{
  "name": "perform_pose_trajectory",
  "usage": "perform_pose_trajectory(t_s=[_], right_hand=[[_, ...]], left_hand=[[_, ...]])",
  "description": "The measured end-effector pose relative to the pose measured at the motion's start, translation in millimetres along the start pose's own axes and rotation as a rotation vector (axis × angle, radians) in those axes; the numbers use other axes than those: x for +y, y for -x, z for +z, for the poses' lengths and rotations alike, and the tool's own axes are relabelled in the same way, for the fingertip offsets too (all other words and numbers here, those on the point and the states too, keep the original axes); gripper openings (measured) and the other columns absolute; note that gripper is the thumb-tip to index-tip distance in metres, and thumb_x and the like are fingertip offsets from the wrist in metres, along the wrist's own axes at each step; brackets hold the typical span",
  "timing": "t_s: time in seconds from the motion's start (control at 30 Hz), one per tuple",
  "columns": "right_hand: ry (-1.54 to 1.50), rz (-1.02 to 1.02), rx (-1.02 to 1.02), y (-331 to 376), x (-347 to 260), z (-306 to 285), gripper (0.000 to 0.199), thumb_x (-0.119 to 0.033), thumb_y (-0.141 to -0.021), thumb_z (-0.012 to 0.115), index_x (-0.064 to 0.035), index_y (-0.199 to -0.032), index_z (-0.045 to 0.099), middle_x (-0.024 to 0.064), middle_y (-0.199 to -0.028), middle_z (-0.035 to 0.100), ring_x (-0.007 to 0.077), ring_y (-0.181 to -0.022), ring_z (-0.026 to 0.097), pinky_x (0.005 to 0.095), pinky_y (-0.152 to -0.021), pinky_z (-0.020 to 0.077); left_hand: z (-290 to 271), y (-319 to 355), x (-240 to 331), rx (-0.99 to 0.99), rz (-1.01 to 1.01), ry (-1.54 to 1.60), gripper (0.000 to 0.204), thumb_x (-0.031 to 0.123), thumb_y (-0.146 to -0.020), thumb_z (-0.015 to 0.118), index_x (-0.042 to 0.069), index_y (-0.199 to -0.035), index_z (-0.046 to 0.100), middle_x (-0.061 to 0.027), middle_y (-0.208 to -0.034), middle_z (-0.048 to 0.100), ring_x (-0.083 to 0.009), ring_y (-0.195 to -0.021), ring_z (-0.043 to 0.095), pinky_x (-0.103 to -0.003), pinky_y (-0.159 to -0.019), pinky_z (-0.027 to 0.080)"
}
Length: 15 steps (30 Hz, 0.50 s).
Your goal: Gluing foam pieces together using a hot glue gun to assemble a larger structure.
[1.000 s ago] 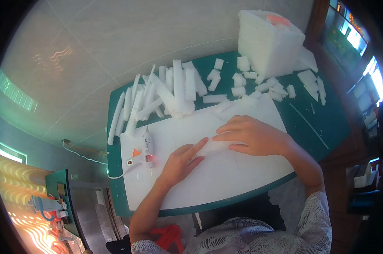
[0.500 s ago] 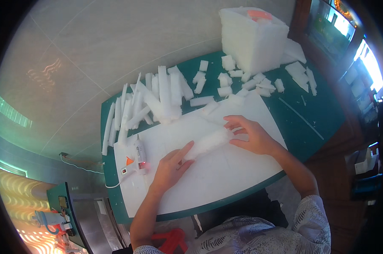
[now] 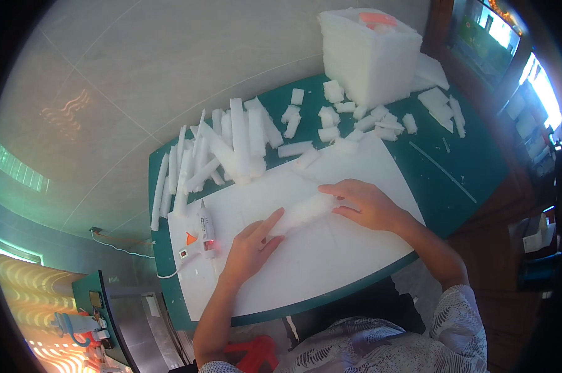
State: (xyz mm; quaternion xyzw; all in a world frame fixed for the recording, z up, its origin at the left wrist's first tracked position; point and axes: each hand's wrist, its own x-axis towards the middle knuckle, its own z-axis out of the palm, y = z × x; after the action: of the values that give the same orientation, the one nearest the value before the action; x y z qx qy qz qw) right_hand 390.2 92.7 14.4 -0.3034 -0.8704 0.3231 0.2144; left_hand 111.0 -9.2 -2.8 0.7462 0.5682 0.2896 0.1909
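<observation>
A white foam piece (image 3: 304,212) lies low over the white board (image 3: 318,267), its pale edges hard to tell from the board. At its left end, my left hand (image 3: 248,248) has finger and thumb on either side of it. Its other end sits between the thumb and fingers of my right hand (image 3: 363,204). A white hot glue gun (image 3: 206,229) with an orange trigger stands nozzle up on the board, left of my left hand.
Long foam strips (image 3: 247,133) are heaped behind the board. Small foam chunks (image 3: 329,117) lie across the green table (image 3: 452,193). A big foam block (image 3: 371,62) with an orange item on top stands at the back right. The glue gun's cord (image 3: 168,275) hangs over the left edge.
My right hand has shifted slightly left along the foam piece, its fingers now reaching further over it. My left hand has stayed nearly in place.
</observation>
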Motion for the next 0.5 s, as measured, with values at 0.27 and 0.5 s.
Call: perform_pose_trajectory(t_s=[0.27,0.5], right_hand=[[0.036,-0.182,0.146,0,13,9,0.04,-0.01,-0.087,0.068,-0.0133,-0.126,0.062,0.0101,-0.114,0.067,0.0289,-0.102,0.063,0.037,-0.091,0.0513],[-0.005,-0.15,0.164,1,14,9,0.038,-0.01,-0.085,0.07,-0.0116,-0.122,0.065,0.0089,-0.114,0.068,0.0271,-0.1,0.065,0.0352,-0.09,0.0521]], left_hand=[[0,-3,2,-0.01,0.018,-0.009,0.064,0.009,-0.078,0.079,0.014,-0.137,0.056,-0.0081,-0.083,0.064,-0.0151,-0.064,0.055,-0.028,-0.062,0.05],[1,-3,2,0.023,0.064,-0.018,0.064,0.008,-0.077,0.079,0.015,-0.136,0.056,-0.0092,-0.083,0.064,-0.0192,-0.065,0.055,-0.03,-0.064,0.051]])
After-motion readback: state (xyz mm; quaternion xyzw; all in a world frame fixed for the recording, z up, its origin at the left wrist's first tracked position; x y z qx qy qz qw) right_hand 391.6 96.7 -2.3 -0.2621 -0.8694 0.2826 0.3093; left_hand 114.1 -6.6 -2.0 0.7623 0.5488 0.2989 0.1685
